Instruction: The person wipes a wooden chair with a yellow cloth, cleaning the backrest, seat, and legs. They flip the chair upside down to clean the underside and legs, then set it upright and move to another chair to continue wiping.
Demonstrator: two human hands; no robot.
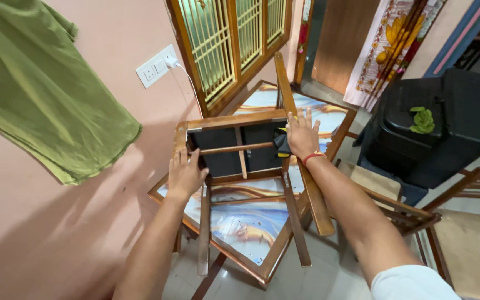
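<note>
While I look down through the head camera, an upturned wooden chair [240, 161] lies seat-down on the counter [240, 228] — a wood-framed top with a swirled blue and orange surface — its legs sticking up toward me. My left hand [185, 175] grips the near-left corner of the chair's frame, fingers curled over the rail. My right hand [302, 136] rests with fingers spread against one upright leg, pressing a dark cloth [281, 143] to the wood. A green cloth [40, 83] hangs on the pink wall at left, near a white wall socket [156, 66]. A black bin [429, 128] stands at right — a second chair [462, 233] just beside it.
</note>
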